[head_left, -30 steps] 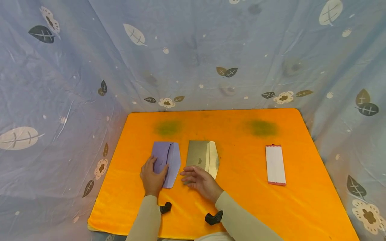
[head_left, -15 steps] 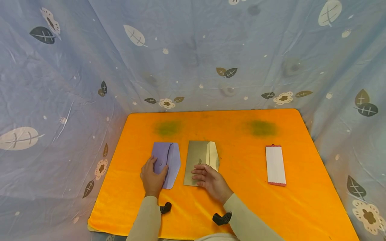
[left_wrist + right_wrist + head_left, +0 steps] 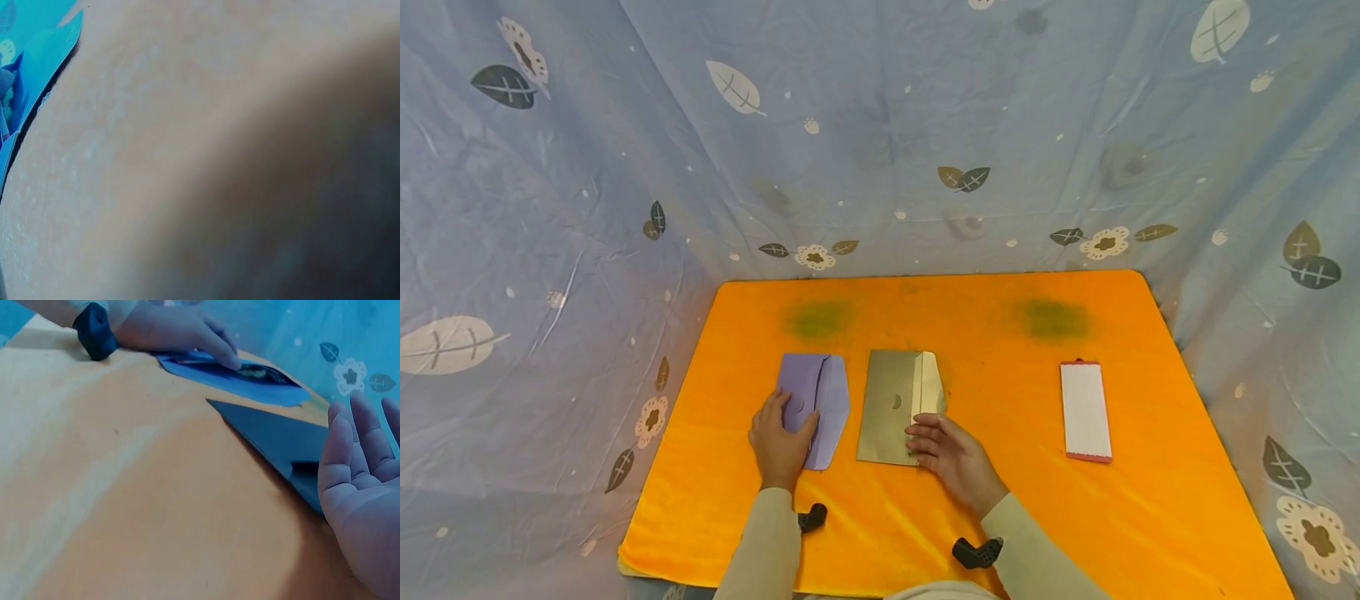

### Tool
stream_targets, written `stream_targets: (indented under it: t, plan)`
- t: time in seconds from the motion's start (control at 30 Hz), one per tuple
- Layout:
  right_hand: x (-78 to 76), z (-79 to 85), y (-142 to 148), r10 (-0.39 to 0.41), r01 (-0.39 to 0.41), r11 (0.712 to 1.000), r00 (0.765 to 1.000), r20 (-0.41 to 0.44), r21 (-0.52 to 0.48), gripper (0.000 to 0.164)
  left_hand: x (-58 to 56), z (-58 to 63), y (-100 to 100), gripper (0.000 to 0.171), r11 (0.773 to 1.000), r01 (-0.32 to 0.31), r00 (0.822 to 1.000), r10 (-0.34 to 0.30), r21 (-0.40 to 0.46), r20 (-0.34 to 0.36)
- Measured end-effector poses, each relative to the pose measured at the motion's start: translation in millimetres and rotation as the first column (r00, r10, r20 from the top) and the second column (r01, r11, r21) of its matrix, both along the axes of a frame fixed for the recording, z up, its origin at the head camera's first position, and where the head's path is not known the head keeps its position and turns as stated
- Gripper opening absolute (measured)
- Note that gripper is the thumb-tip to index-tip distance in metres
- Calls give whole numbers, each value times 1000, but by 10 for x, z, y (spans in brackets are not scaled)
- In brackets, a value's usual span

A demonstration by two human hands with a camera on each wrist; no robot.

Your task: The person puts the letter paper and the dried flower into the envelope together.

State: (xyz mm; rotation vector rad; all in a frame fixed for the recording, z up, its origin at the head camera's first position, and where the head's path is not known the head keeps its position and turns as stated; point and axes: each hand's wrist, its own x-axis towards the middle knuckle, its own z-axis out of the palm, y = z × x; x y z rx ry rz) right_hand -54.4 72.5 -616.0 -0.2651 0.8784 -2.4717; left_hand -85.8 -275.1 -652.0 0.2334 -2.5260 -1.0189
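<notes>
Orange cloth (image 3: 1000,392) below: left hand (image 3: 778,443), thumb spread from fingers, should steady purple envelope (image 3: 832,400) lightly; right hand (image 3: 957,458), fingers slightly parted, overlies gold envelope (image 3: 887,375).

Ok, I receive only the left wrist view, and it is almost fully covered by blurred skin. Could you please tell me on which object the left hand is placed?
Observer: The head view shows the left hand on a purple envelope, with the thumb beside its open flap.
Operator: Thank you. And does the right hand hold something?
Observer: Nothing that I can see; the right hand has its fingers over the lower right part of a gold envelope. Whether they touch it, I cannot tell.
Operator: I understand. Is there any other object further to the right?
Observer: Yes, the head view shows a flat white object with red ends.
</notes>
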Motion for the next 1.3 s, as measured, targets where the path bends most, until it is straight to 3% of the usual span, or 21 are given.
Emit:
stream_targets:
  t: [0.47, 0.73, 1.0, 1.3]
  plan:
    - [66, -54, 261, -57, 56, 998, 998, 36, 20, 51, -5, -37, -6, 65, 1000, -2, 1000, 2, -10, 11]
    - [100, -167, 490, -76, 76, 996, 997, 20, -48, 53, 8, 3, 8, 65, 1000, -9, 1000, 9, -5, 30]
    - [51, -333, 617, -21, 19, 980, 1000, -7, -199, 56, -1, -2, 11, 67, 1000, 1, 1000, -1, -1, 9]
    - [29, -332, 624, 12, -14, 990, 1000, -12, -143, 54, 27, -11, 20, 62, 1000, -8, 999, 8, 1, -45]
